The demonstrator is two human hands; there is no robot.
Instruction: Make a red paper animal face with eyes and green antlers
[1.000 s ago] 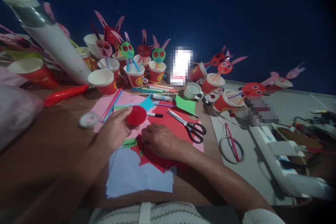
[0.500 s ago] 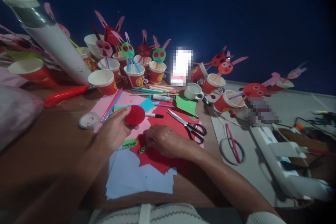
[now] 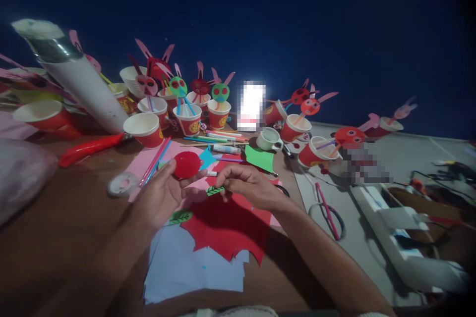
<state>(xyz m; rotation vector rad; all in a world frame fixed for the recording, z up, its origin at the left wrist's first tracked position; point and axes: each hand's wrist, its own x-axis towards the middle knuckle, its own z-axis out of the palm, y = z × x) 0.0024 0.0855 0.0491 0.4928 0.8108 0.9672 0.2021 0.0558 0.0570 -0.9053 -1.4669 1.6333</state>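
A round red paper disc (image 3: 187,164) is pinched at its left edge by my left hand (image 3: 158,198), whose other fingers stretch out below it. My right hand (image 3: 249,185) grips a small green paper leaf (image 3: 214,190) with dark vein lines, just right of my left fingertips. A second green leaf (image 3: 181,217) lies under my left hand, at the edge of a jagged sheet of red paper (image 3: 226,228). White sheets (image 3: 197,272) lie beneath the red one. The scissors (image 3: 281,190) are mostly hidden behind my right hand.
Red paper cups (image 3: 188,120) with paper animal heads on straws line the back. A white mug (image 3: 269,139), green paper (image 3: 259,158) and pens lie before them. Left are a tape roll (image 3: 122,184) and a red-handled tool (image 3: 91,149). A power strip (image 3: 390,228) is right.
My right hand has lifted the green leaf off the red paper and brought it up near the disc. My left fingers have opened out below the disc. The view has tilted up slightly.
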